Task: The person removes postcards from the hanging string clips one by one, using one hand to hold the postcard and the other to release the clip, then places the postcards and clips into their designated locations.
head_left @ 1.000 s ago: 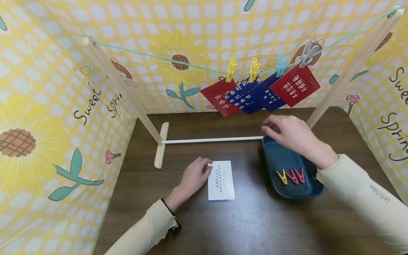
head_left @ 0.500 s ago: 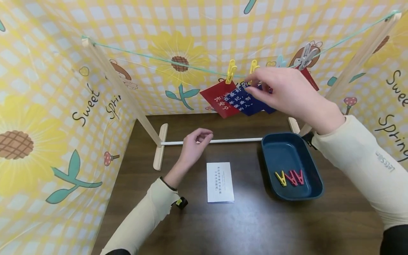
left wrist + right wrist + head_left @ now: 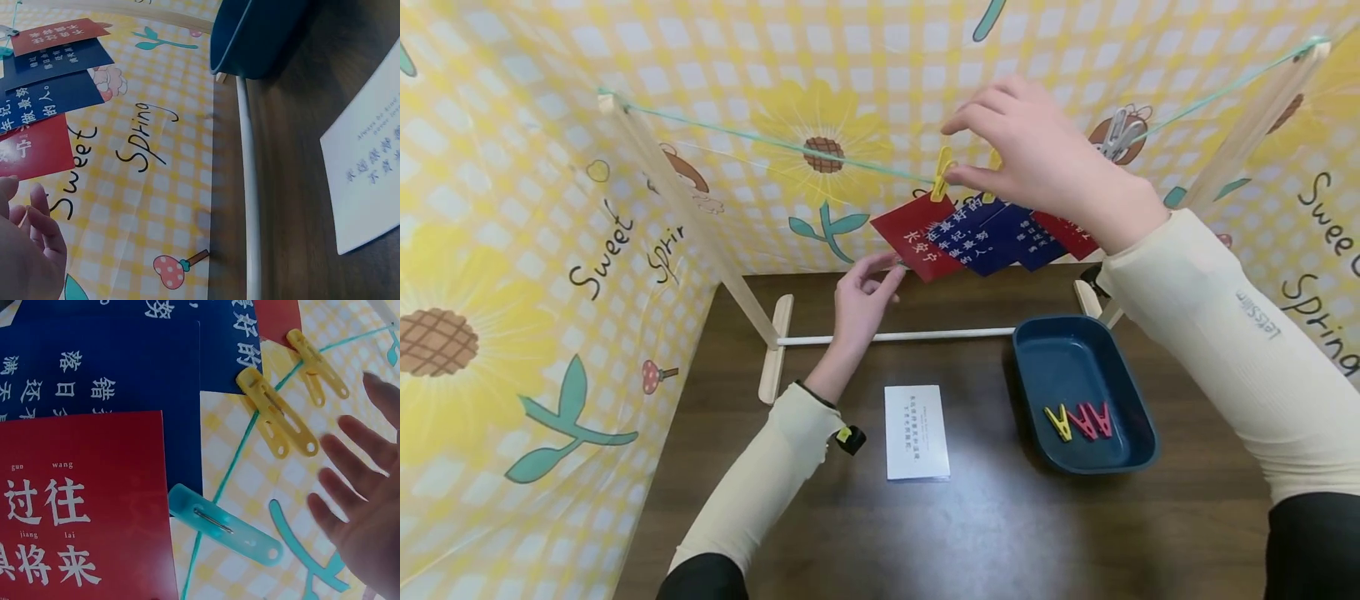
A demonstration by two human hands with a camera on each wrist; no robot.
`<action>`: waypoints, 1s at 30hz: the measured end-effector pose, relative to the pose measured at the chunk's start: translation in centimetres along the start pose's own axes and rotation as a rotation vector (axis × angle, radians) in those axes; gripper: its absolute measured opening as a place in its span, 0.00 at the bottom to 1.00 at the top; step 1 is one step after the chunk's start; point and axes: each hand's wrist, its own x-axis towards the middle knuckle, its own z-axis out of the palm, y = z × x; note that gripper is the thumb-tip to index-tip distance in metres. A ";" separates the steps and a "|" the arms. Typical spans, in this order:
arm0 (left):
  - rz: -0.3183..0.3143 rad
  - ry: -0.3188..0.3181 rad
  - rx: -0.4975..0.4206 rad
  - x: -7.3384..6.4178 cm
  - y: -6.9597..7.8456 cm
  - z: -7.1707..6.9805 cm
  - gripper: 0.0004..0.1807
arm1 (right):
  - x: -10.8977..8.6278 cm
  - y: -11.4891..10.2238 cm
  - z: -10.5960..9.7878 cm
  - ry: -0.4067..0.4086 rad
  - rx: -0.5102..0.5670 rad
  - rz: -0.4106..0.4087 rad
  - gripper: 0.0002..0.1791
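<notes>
Red card (image 3: 917,239): hanging from yellow clip (image 3: 942,177), just above left fingertips.
Blue cards (image 3: 979,242): overlapping, below right fingers; upper edges partly behind right hand (image 3: 1045,154).
White card (image 3: 916,433): flat on table (image 3: 985,533), well below left fingers.
Blue tray (image 3: 1060,358): well below right fingers, holding pegs (image 3: 1092,421).
Left hand (image 3: 861,302): raised, fingers loosely bent; unclear whether touching red card.
Right hand: raised, fingers spread, unfilled, thumb near yellow clip.

I have the left hand (image 3: 867,302) just below and left of the row of hanging cards (image 3: 973,240), the right hand (image 3: 1037,148) above it, near the leftmost clip (image 3: 940,175). Lower than both hands, a paper stack (image 3: 916,433) lies on the table (image 3: 1000,533); to its right, a tray (image 3: 1066,362) holds three loose clips (image 3: 1086,425).
</notes>
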 end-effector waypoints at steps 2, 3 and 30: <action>0.003 -0.005 -0.043 0.3 0.0 0.4 0.18 | 0.4 0.2 0.0 -0.077 0.027 0.060 0.28; 0.004 -0.007 -0.060 0.4 0.0 0.5 0.18 | 0.5 0.3 0.0 -0.110 0.047 0.085 0.29; 0.102 0.002 -0.048 0.2 0.5 0.9 0.11 | 0.8 0.5 0.4 -0.220 0.248 0.239 0.24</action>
